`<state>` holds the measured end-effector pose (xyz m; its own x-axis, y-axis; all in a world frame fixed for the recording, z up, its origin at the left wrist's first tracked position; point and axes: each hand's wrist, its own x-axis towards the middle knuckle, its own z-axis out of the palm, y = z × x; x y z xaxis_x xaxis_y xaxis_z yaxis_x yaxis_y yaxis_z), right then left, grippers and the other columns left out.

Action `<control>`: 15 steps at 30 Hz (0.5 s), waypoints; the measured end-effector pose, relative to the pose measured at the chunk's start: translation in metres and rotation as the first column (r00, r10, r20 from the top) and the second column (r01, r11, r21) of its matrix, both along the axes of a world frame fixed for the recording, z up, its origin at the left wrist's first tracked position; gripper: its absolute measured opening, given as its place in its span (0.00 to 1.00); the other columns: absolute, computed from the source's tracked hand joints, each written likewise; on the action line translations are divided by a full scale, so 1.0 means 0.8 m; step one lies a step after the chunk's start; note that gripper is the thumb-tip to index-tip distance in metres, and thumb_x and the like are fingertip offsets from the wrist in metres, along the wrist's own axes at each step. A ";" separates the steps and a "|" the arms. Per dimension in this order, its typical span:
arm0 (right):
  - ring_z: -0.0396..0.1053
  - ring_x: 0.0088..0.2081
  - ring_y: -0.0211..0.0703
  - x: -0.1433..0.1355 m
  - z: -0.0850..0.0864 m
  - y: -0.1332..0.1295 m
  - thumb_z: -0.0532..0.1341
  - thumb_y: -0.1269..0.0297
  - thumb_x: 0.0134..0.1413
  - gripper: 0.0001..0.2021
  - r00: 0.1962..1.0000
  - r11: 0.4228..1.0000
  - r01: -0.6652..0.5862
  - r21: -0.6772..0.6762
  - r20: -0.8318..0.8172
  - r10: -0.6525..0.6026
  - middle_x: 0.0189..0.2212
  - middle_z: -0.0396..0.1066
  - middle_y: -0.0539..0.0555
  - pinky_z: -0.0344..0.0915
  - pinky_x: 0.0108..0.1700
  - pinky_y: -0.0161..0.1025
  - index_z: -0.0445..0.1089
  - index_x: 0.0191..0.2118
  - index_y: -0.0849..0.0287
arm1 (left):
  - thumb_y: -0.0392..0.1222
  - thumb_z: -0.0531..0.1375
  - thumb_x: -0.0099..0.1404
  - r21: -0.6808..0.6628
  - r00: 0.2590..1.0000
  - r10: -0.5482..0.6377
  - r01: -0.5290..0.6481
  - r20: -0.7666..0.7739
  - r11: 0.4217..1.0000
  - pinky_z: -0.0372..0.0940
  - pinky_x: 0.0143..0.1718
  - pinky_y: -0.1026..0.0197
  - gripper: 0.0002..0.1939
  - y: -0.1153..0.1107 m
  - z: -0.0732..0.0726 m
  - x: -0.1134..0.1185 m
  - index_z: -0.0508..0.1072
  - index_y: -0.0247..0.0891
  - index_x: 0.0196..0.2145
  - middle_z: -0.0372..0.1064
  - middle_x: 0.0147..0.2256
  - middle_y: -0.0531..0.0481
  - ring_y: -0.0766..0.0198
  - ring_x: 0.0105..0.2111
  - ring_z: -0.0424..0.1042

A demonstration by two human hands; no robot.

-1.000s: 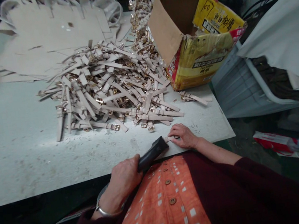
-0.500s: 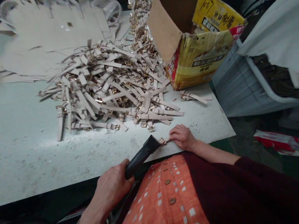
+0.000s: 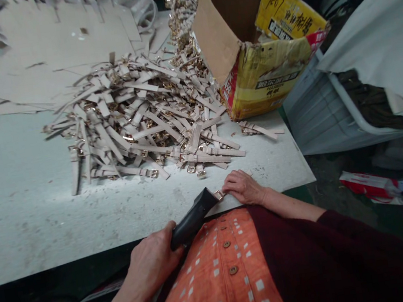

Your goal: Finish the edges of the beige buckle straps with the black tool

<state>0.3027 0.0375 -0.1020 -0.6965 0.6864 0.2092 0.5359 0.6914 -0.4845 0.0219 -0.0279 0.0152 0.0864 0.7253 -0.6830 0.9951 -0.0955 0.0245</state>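
Note:
My left hand (image 3: 154, 256) is wrapped round the grip of a black hand-held tool (image 3: 192, 219). The tool has a thick handle and a wider, squared end that points up and right; its exact kind I cannot make out. At that end is a small gold buckle (image 3: 219, 195), touching or just beside it. My right hand (image 3: 244, 187) pinches the short beige buckle strap that carries it, mostly hidden under the fingers. Beyond both hands lies a heap of beige buckle straps (image 3: 143, 114) on the pale table (image 3: 25, 212).
A torn yellow cardboard box (image 3: 270, 77) stands open at the table's right side, with a few loose straps (image 3: 259, 130) before it. Large beige sheets (image 3: 35, 49) lie at the back left. A grey plastic bin (image 3: 309, 114) stands off the right edge.
The black tool's end and the buckle are closer together. My right hand has shifted slightly left. The view has moved a little.

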 end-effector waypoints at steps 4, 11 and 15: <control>0.55 0.38 0.41 0.001 -0.001 0.007 0.54 0.71 0.58 0.12 0.995 0.997 -0.074 0.010 0.068 0.074 0.35 0.63 0.54 0.49 0.38 0.38 0.68 0.45 0.53 | 0.46 0.50 0.55 0.008 0.998 0.063 -0.063 0.017 0.998 0.58 0.29 0.64 0.16 -0.003 -0.006 -0.010 0.64 0.44 0.42 0.74 0.32 0.48 0.58 0.34 0.73; 0.55 0.36 0.41 -0.006 0.017 0.018 0.54 0.73 0.56 0.24 0.944 0.979 -0.205 0.018 0.267 0.193 0.35 0.62 0.53 0.50 0.36 0.37 0.56 0.57 0.45 | 0.47 0.50 0.56 0.011 0.995 0.100 -0.101 0.017 0.995 0.59 0.30 0.63 0.16 -0.008 -0.004 -0.014 0.64 0.43 0.42 0.73 0.32 0.47 0.57 0.35 0.73; 0.57 0.36 0.42 -0.009 0.017 0.021 0.54 0.71 0.56 0.22 0.942 0.981 -0.193 -0.027 0.275 0.193 0.35 0.63 0.54 0.54 0.36 0.37 0.57 0.56 0.51 | 0.45 0.50 0.56 0.007 0.998 0.059 -0.060 0.017 0.998 0.60 0.32 0.62 0.16 -0.009 0.003 -0.003 0.64 0.43 0.42 0.74 0.33 0.47 0.57 0.35 0.73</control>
<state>0.2954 0.0546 -0.0885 -0.8461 0.5329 -0.0087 0.5043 0.7952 -0.3366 0.0197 -0.0351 0.0174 0.0546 0.7344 -0.6765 0.9985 -0.0363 0.0412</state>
